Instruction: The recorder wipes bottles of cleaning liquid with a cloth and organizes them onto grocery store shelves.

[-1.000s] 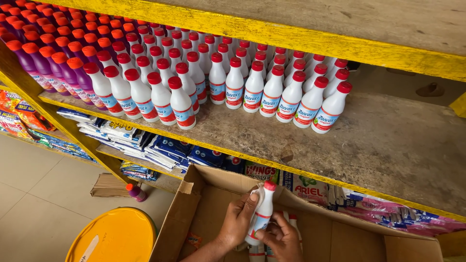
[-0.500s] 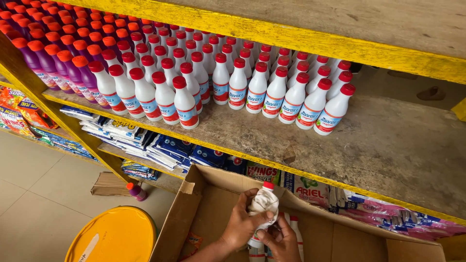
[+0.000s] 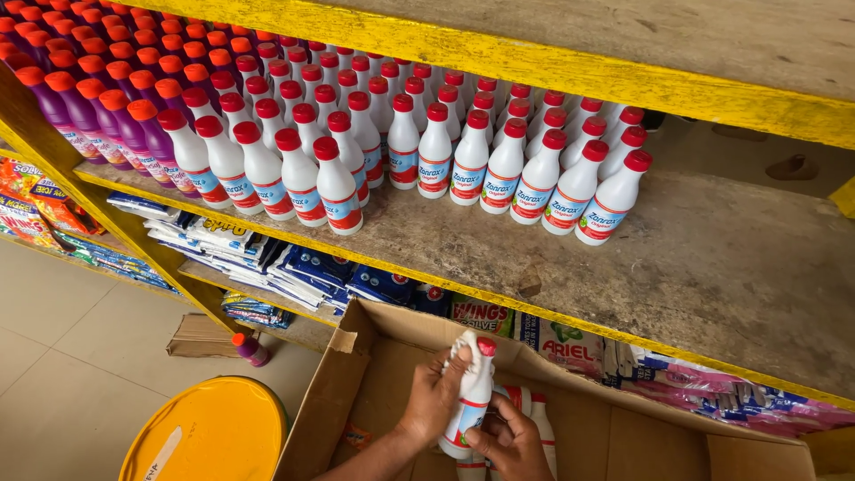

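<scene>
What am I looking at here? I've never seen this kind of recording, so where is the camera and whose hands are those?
There is no machine: a person works with bare hands, and the one camera sits on their head, looking down. Near the bottom, the left hand holds a white bottle with a red cap, with what looks like a white cloth pressed against its upper part. The right hand grips the bottle's lower part. Both are over an open cardboard box that has more such bottles inside. Above is a worn wooden shelf with rows of white bottles and, farther left, purple bottles, all red-capped. A lower shelf holds packets. A yellow bucket lid shows on the floor.
</scene>
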